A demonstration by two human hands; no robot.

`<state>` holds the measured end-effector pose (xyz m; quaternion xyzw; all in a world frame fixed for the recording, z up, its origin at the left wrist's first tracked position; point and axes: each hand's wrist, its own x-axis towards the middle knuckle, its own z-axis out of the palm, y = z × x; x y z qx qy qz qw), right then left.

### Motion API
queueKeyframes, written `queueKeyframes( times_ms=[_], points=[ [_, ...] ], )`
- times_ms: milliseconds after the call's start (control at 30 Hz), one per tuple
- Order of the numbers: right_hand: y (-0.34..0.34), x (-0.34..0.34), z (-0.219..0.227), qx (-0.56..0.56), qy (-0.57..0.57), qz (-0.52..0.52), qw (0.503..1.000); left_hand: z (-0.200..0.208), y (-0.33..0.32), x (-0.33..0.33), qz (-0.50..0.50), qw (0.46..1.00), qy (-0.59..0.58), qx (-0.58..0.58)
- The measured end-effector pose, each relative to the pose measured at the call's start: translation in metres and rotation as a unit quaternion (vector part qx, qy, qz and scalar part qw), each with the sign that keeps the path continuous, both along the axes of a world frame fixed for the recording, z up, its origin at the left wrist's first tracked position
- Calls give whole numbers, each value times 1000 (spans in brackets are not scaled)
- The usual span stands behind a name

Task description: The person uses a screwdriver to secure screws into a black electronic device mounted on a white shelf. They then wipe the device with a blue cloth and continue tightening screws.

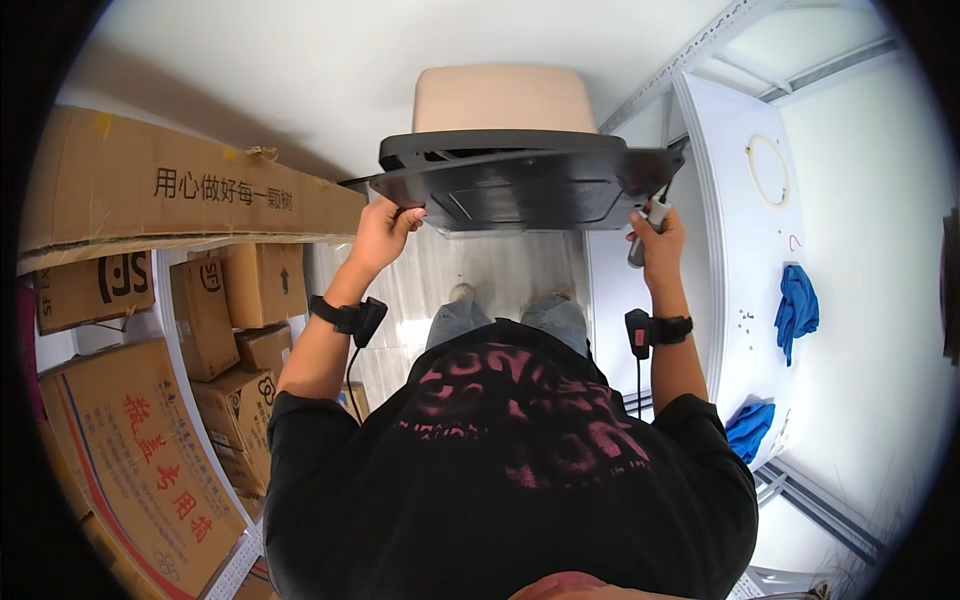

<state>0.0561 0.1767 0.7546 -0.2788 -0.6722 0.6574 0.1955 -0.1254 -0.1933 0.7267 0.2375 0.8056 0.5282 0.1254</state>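
A flat black panel (530, 195) with a recessed rectangular outline is tilted up in front of me. My left hand (385, 232) is closed on its lower left edge, thumb and fingers pinching it. In my right hand (660, 245), closed at the panel's right end, is what looks like a screwdriver (637, 250) with a grey handle. Its thin dark shaft points up at the panel's right corner. Just behind the panel is a thicker black rim (500, 143), and beyond that stands a beige rounded box-like body (503, 98). Whether rim and panel are joined is hidden.
To my left, shelves carry several cardboard boxes (150, 440), with a long carton (190, 190) on top. On the right is a white surface (745, 250) with blue cloths (795, 310), a pale ring (767, 168) and small scattered pieces. Metal shelf frames stand beyond it.
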Motion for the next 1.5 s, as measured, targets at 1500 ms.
queueKeyframes(
  times_ms=[1500],
  points=[
    [-39,-66,-57,117,66,-180,974,39,27,-34,36,963,266,-18]
  ],
)
